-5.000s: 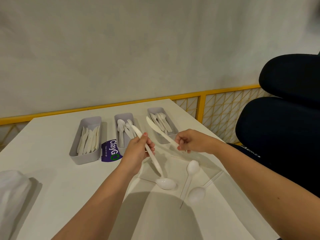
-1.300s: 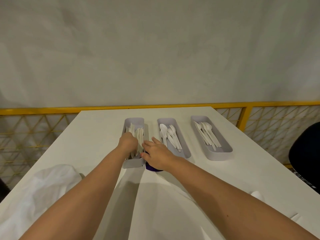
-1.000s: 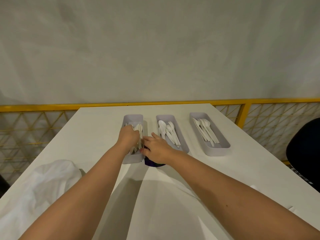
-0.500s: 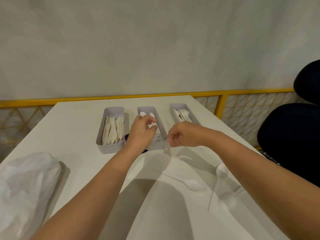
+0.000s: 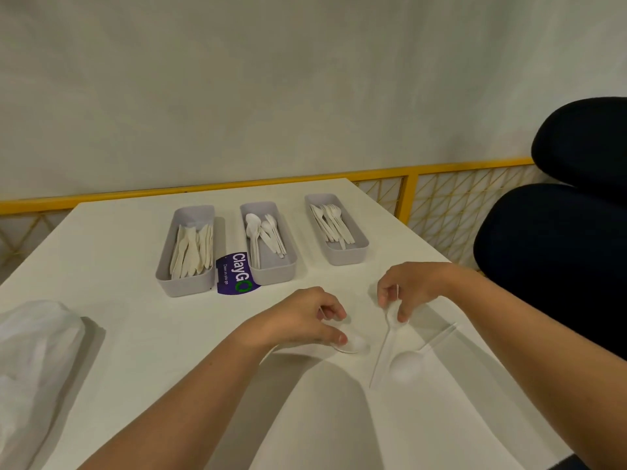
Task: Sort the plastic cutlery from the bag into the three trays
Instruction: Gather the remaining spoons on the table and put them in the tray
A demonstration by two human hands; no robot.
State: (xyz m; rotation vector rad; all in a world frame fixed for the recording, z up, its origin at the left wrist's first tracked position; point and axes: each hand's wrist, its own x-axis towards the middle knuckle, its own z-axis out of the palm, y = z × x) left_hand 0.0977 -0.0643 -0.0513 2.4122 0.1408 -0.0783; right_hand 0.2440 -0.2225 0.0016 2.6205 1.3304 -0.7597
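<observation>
Three grey trays stand in a row at the far side of the white table: the left tray [image 5: 185, 286] holds knives, the middle tray [image 5: 273, 274] spoons, the right tray [image 5: 346, 256] forks. Three white spoons lie loose on the table near me. My left hand [image 5: 298, 322] closes over the handle of the left spoon [image 5: 355, 344], whose bowl sticks out past my thumb. My right hand [image 5: 415, 286] pinches the bowl end of the middle spoon [image 5: 381, 351], its handle pointing toward me. A third spoon [image 5: 405, 367] lies untouched just right of it.
A crumpled white plastic bag [image 5: 34, 351] lies at the table's left edge. A purple ClayGo sticker [image 5: 235, 274] sits between the left and middle trays. A black chair [image 5: 559, 249] stands close on the right, and a yellow railing [image 5: 410, 193] runs behind the table.
Both hands have come back from the trays toward me and dropped onto the loose spoons. The knife and spoon held earlier now lie in their trays.
</observation>
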